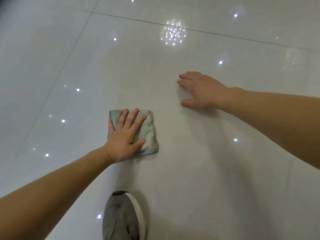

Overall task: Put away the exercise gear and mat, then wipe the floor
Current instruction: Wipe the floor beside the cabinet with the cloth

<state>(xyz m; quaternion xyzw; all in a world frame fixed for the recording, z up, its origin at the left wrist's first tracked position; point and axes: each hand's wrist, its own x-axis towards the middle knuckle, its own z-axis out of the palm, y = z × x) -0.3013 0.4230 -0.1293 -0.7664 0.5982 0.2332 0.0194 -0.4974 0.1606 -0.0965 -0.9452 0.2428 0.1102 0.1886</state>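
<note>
A folded pale green cloth (148, 130) with a blue-grey edge lies flat on the glossy white tiled floor (190, 170). My left hand (125, 137) presses down on the cloth, palm flat and fingers spread over it. Off to the right and a little farther away, my right hand (201, 91) rests on the bare tile with its fingers apart and nothing in it. No exercise gear or mat is in view.
A grey slipper with a white sole (123, 217) stands on the floor at the bottom middle, just behind the cloth. Dark grout lines (57, 77) cross the tiles at the left and top. Ceiling lights reflect in the floor (173, 32).
</note>
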